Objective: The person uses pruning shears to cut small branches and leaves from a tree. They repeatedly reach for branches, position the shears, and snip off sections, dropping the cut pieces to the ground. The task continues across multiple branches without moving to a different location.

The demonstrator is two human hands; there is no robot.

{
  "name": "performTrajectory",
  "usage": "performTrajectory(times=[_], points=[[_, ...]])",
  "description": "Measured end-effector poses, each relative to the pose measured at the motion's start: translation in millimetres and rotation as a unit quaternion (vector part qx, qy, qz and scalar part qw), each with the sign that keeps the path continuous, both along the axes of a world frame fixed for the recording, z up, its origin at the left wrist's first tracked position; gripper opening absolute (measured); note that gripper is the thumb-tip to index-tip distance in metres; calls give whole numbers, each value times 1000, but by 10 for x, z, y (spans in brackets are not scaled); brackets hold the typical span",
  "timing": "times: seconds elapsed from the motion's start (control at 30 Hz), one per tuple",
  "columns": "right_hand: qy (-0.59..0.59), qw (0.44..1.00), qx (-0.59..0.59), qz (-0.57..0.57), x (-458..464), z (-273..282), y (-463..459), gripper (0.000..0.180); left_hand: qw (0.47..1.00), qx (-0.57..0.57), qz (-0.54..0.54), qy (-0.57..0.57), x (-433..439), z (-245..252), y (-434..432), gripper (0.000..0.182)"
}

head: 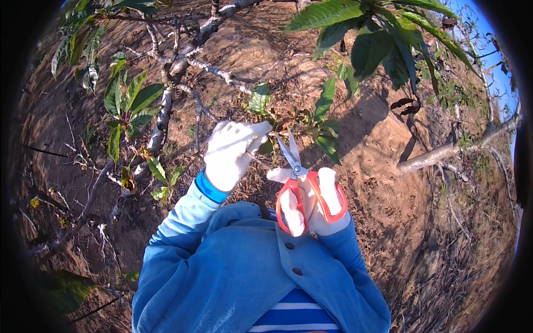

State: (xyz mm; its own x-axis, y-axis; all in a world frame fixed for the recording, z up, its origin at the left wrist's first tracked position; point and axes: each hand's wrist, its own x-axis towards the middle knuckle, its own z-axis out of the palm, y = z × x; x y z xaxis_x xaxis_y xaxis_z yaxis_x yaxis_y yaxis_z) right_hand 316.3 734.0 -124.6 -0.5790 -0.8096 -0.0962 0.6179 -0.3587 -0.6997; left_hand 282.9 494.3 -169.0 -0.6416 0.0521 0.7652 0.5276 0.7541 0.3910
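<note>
My left hand (231, 150), in a white glove, is closed around a thin twig (259, 160) that comes out below its thumb. Its fingertips are beside a leafy shoot (287, 123) with reddish-brown, withered leaves. A pair of scissors (296, 168) with red handles is in my gloved right hand (318, 208), fingers through both loops. The blades stand slightly apart and point up at the shoot, close to my left fingertips. Whether they touch the stem, I cannot tell. Green leaves (327, 100) spread to the right of the blades.
A pale-barked tree branch (164, 112) rises on the left, with side twigs and a leaf cluster (131, 102). Large green leaves (370, 45) hang at upper right. Another thick branch (441, 158) crosses on the right. Below lies brown soil (374, 200) with dry litter.
</note>
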Motion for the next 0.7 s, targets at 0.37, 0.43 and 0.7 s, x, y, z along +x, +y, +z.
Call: performTrajectory(times=[0.37,0.43,0.7], points=[[-17,998,40,51,-76,-99,14,64,1000,4,-17,-2,19,27,-44,23],[-93,989,91,76,-33,-19,82,63,997,57,-46,1,7,66,-41,20],[220,952,212,5,117,-156,357,84,937,270,-183,-125,47,277,-32,53]])
